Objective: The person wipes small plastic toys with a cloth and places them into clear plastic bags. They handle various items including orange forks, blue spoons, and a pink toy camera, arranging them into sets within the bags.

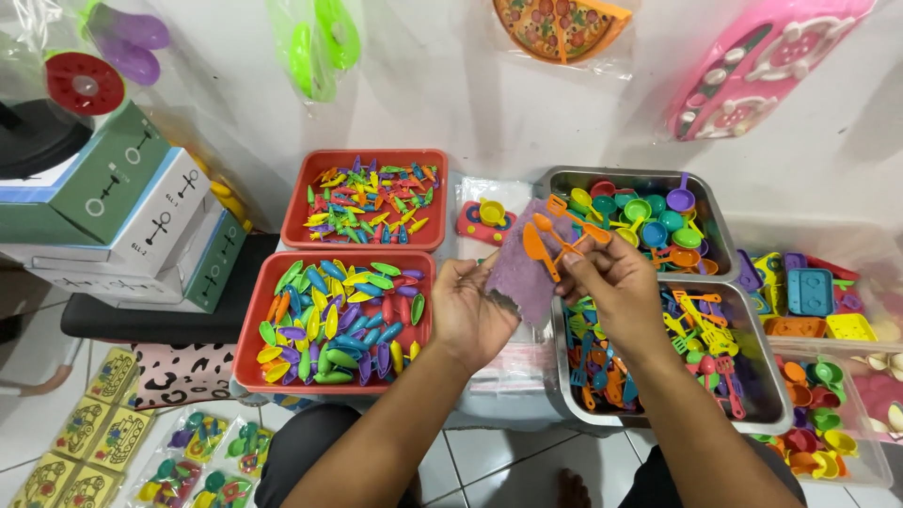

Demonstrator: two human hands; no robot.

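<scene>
Your left hand [467, 315] is cupped palm-up, fingers curled around a purple fuzzy cloth [523, 271] lying across it. Your right hand [611, 282] pinches shut on several small orange plastic toy utensils [555, 243], held against the cloth's upper edge. Both hands sit between the red plastic tray of coloured leaf-shaped pieces [254, 362] and the metal tray of mixed toy utensils [773, 390].

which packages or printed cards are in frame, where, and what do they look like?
Stacked boxes: left, rectangular, green, white and grey.
Yellow printed cards: floor bottom left, square, car drawings.
Bagged toy sets: floor beside the cards, clear bags, mixed colours.
Bagged toy pizza: top centre, clear wrap, orange.
Pink toy pack: top right, clear wrap.
</scene>
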